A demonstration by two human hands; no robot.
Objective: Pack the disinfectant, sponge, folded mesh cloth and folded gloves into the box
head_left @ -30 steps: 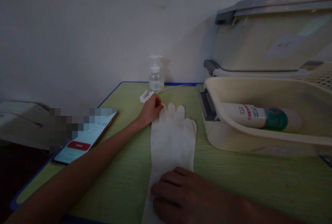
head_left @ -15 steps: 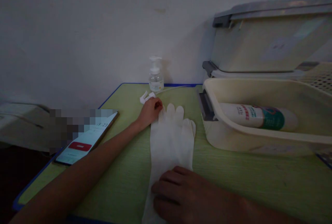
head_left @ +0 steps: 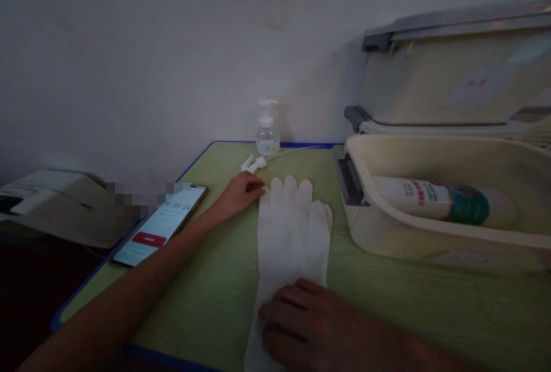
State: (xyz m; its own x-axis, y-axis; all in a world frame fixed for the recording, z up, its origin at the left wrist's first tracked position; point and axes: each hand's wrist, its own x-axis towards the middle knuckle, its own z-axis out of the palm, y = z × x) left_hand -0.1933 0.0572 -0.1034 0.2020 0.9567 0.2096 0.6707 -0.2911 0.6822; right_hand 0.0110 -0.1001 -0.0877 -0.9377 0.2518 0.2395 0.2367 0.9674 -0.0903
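A white glove [head_left: 293,234] lies flat on the green table, its fingers pointing toward the wall. At its right side the thumb shows a doubled outline. My left hand [head_left: 243,193] is closed in a pinch at the tip of the glove's leftmost finger. Across the lower part of the glove rests my right hand [head_left: 305,317], palm down, with fingers apart and slightly bent; its fingertips lie on the glove and its thumb is hidden. Just beyond my left hand is a white spray trigger head [head_left: 255,163] with a thin tube.
A clear pump bottle [head_left: 267,136] stands by the wall. To the left lies a lit phone [head_left: 159,228] near the edge of the table [head_left: 206,303]. On the right, a cream bin [head_left: 361,228] holds a white and green bottle [head_left: 451,200]; a lidded box [head_left: 434,85] stands behind.
My left hand has drawn slightly left relative to the glove, so its leftmost finger shows more. My right hand stays on the glove. The whole view has shifted a little.
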